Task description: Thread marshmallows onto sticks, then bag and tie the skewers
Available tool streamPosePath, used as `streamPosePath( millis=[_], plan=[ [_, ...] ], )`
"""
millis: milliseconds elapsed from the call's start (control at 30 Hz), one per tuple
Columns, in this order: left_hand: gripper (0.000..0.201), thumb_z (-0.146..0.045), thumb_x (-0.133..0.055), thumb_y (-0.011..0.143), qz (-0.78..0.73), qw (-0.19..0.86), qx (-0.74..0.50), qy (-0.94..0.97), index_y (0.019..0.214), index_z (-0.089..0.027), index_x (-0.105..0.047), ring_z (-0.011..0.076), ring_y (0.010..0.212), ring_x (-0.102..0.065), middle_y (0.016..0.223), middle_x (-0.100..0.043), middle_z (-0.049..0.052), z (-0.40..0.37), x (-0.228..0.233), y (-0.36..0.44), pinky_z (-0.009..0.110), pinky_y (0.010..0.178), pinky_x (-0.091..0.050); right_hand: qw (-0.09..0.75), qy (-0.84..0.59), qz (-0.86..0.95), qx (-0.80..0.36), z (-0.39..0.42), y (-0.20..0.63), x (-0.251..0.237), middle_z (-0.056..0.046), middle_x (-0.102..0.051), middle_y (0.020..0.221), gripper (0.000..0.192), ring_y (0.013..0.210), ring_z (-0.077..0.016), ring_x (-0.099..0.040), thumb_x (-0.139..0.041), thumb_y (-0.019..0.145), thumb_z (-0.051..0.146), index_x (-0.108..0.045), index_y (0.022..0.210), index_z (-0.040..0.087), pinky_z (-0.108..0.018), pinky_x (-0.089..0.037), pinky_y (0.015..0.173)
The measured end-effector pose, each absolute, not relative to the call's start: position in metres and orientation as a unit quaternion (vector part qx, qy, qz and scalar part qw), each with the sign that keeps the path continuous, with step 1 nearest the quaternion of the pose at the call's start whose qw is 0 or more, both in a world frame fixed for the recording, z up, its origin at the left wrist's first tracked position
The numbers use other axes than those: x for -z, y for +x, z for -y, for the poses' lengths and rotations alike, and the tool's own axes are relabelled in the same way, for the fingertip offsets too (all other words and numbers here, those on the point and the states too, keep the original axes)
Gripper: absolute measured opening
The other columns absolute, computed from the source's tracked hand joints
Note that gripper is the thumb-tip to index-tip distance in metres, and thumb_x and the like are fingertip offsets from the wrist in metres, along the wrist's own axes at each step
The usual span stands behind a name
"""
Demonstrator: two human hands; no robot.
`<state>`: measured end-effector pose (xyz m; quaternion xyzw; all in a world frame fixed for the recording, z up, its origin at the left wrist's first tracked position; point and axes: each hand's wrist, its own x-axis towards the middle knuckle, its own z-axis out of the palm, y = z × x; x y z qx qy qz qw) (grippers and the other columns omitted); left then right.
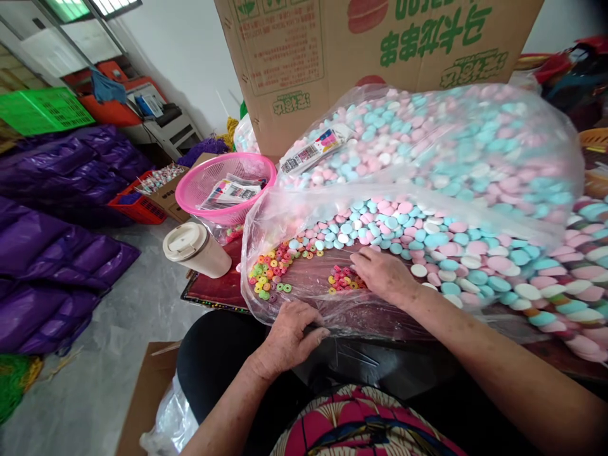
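My right hand [386, 273] reaches over the plastic-covered table, its fingers stretched forward and bent at the tips. They touch the edge of a small pile of red and yellow ring candies [342, 278]. At the table's near edge, my left hand [293, 332] rests on the clear plastic sheet [304, 303], fingers loosely curved and thumb apart, holding nothing I can see. A larger heap of green, orange and red ring candies [270, 271] lies beyond it to the left. Pink, blue and white marshmallow-like discs [441, 247] spread behind and right of my right hand.
A large clear bag of discs [475, 139] leans against a cardboard box [342, 57]. Left of it stand a pink basket [190, 196] with printed packets [232, 193] and a lidded cup [197, 250]. Purple bundles [42, 272] lie on the floor; an open carton [142, 392] sits beside my leg.
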<state>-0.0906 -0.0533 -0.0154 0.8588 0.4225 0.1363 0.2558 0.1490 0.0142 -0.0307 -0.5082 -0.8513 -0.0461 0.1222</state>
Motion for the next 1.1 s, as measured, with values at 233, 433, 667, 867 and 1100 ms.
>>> streamPosePath(
  millis=[233, 433, 667, 867, 1100],
  plan=[
    [0.016, -0.025, -0.051, 0.085, -0.409, 0.186, -0.109, 0.887, 0.078, -0.019, -0.063, 0.0192, 0.081, -0.054, 0.08, -0.062, 0.004, 0.056, 0.026, -0.066, 0.036, 0.076, -0.036, 0.125, -0.51, 0.847, -0.078, 0.034, 0.158, 0.024, -0.004, -0.058, 0.073, 0.025, 0.071, -0.0167, -0.053, -0.041, 0.089, 0.019, -0.058, 0.072, 0.018, -0.028, -0.037, 0.067],
    [0.018, -0.025, -0.045, 0.087, -0.393, 0.21, -0.092, 0.89, 0.076, -0.017, -0.057, 0.0183, 0.079, -0.052, 0.08, -0.06, 0.005, 0.058, 0.014, -0.073, 0.034, 0.075, -0.037, 0.089, -0.457, 0.862, -0.203, 0.066, 0.161, 0.023, -0.002, -0.056, 0.068, 0.027, 0.066, -0.0153, -0.052, -0.042, 0.088, 0.017, -0.055, 0.065, 0.019, -0.027, -0.039, 0.063],
    [0.026, -0.034, -0.052, 0.085, -0.437, 0.146, -0.09, 0.883, 0.106, -0.021, -0.057, 0.0263, 0.105, -0.049, 0.116, -0.058, 0.009, 0.055, 0.006, -0.066, 0.045, 0.088, -0.036, 0.205, -0.546, 0.811, -0.044, 0.003, 0.152, 0.034, -0.014, -0.058, 0.099, 0.026, 0.099, -0.0257, -0.05, -0.042, 0.09, 0.027, -0.061, 0.101, 0.012, -0.038, -0.042, 0.087],
    [0.018, -0.03, -0.048, 0.087, -0.412, 0.138, -0.086, 0.897, 0.084, -0.019, -0.061, 0.0211, 0.096, -0.055, 0.092, -0.065, 0.005, 0.067, 0.017, -0.072, 0.039, 0.088, -0.04, 0.186, -0.526, 0.83, -0.001, 0.014, 0.115, 0.057, -0.019, -0.054, 0.112, 0.036, 0.106, -0.0296, -0.048, -0.037, 0.093, 0.032, -0.061, 0.107, 0.009, -0.043, -0.042, 0.089],
    [0.024, -0.02, -0.04, 0.088, -0.657, 0.102, -0.131, 0.736, 0.089, -0.017, -0.063, 0.0206, 0.082, -0.061, 0.086, -0.065, 0.009, 0.044, 0.015, -0.103, 0.032, 0.074, -0.046, 0.149, -0.507, 0.849, 0.002, 0.019, 0.098, 0.05, -0.016, -0.053, 0.119, 0.033, 0.109, -0.0305, -0.048, -0.047, 0.089, 0.034, -0.061, 0.11, 0.014, -0.045, -0.043, 0.09]
  ],
)
